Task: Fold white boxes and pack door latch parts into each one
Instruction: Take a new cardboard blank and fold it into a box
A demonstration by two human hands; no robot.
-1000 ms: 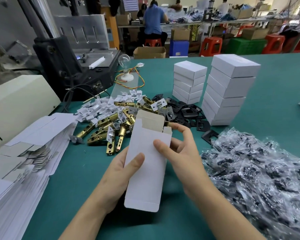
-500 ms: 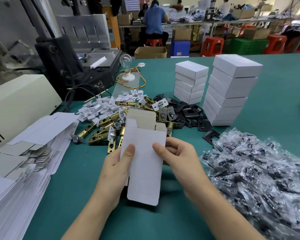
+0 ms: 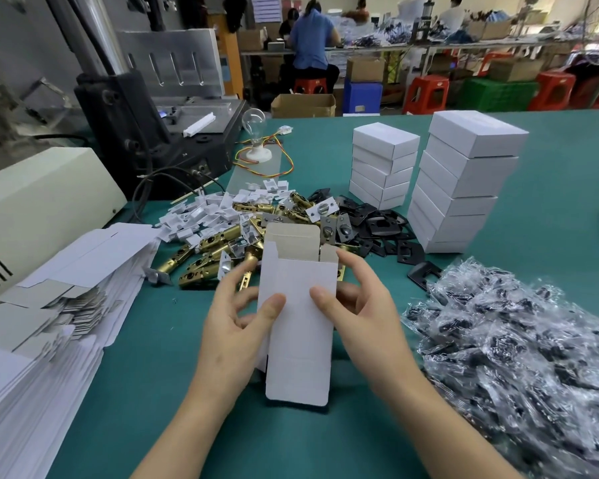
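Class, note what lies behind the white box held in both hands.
Brass latches and silver faceplates show past the top of the white box. It covers some fingers of the left hand and right hand, and part of that pile.

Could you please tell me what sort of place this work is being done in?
Most likely a factory packing floor: a green bench piled with brass latches, flat box blanks and stacked finished boxes, with other workers at benches behind.
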